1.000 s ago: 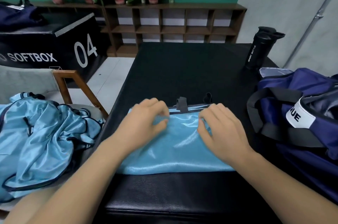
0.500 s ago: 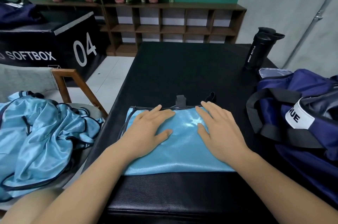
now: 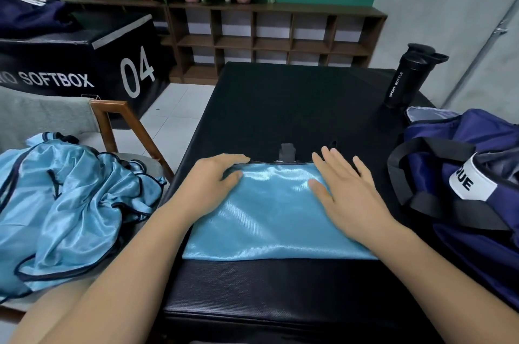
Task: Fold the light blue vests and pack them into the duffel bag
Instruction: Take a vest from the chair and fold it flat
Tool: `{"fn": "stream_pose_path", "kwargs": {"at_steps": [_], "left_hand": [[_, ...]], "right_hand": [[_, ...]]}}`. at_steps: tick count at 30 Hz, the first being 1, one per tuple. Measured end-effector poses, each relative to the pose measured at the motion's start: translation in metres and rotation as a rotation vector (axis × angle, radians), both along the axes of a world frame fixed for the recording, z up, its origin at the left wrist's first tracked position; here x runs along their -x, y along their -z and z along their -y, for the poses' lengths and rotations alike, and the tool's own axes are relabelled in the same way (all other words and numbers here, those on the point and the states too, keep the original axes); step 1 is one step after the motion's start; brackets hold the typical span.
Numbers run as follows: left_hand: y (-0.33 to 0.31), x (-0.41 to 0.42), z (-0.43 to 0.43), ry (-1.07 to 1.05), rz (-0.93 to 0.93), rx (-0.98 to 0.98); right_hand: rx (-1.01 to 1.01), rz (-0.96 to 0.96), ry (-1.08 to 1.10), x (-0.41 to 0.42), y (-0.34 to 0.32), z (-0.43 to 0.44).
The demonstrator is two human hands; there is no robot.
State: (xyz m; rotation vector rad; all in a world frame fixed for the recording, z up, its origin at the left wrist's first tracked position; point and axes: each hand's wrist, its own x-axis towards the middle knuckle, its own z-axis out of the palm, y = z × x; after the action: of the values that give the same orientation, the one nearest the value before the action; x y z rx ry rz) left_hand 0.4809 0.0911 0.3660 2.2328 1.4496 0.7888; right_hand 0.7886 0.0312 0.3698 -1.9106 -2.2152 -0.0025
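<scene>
Head view: folded light blue vest (image 3: 276, 211) lies flat on the black table (image 3: 295, 107); left hand (image 3: 209, 185) and right hand (image 3: 348, 192) press it, fingers extended, gripping nothing. Duffel bag (image 3: 463, 183) stands just right. Risk — slippery satin unfolds on lifting if unsupported.

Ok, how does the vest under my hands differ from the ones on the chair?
The folded vest lies as a flat, smooth rectangle; the chair pile is a crumpled heap. The left hand and right hand press the folded vest; no hand is on the chair pile. Both are shiny light blue with dark trim.
</scene>
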Motion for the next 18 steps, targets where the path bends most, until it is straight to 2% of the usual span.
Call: {"fn": "stream_pose_path", "kwargs": {"at_steps": [4, 6, 11, 14, 18], "left_hand": [[-0.004, 0.005, -0.008, -0.069, 0.028, -0.026], [-0.003, 0.009, -0.012, -0.111, 0.010, -0.031], [0.001, 0.026, -0.021, -0.243, 0.024, 0.067], [0.003, 0.032, -0.024, -0.316, 0.021, 0.090], [-0.002, 0.035, -0.025, -0.346, -0.030, 0.136]], "right_hand": [[-0.196, -0.034, -0.074, 0.037, -0.017, 0.020], [-0.231, -0.082, -0.157, 0.065, -0.020, 0.035], [-0.150, -0.095, -0.401, 0.127, -0.018, 0.070], [-0.087, -0.037, -0.449, 0.153, -0.016, 0.078], [-0.115, -0.014, -0.446, 0.173, -0.006, 0.077]]}}
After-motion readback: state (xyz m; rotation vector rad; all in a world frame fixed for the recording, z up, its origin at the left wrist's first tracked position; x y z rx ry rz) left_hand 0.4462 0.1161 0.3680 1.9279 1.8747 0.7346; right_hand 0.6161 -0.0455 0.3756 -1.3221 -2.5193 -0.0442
